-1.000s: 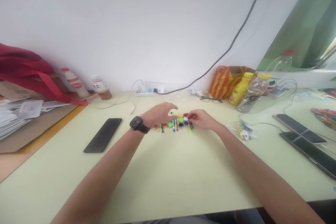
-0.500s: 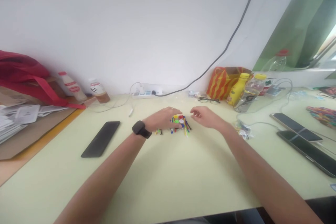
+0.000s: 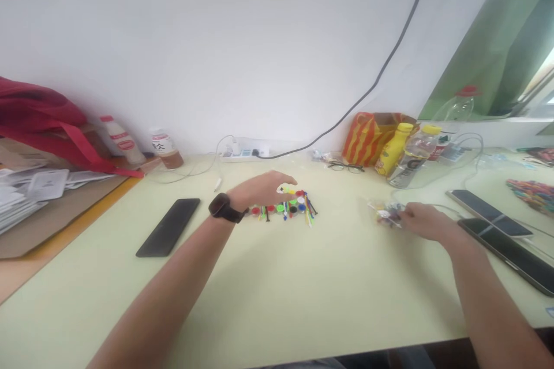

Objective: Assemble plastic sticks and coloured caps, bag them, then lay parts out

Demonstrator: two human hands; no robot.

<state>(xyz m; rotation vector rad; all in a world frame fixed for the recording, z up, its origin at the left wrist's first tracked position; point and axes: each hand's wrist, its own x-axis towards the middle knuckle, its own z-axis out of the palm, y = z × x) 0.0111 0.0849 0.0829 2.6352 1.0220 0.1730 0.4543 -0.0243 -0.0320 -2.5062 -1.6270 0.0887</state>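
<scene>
My left hand (image 3: 262, 189), with a dark watch (image 3: 225, 207) at the wrist, hovers over a row of small round coloured pieces (image 3: 280, 208) in red, green, black and white. Its thumb and fingers are apart and hold nothing. Thin coloured sticks or ties (image 3: 310, 207) poke out from the row, and part of the row is hidden under the hand. Farther right, my right hand (image 3: 424, 220) has its fingertips closed on the edge of a small clear plastic bag (image 3: 386, 214). Small shiny bits show inside the bag, too blurred to name.
A black phone (image 3: 168, 227) lies on the left; two more phones (image 3: 489, 213) lie on the right with cables. Bottles (image 3: 396, 147), a striped bag (image 3: 361, 138), glasses (image 3: 346, 167) and a power strip (image 3: 244, 153) stand along the wall. Papers (image 3: 26, 196) are piled far left.
My right hand has moved right, away from the coloured pieces, and taken hold of the plastic bag, which has shifted left. My left hand has drawn slightly left, uncovering more of the row.
</scene>
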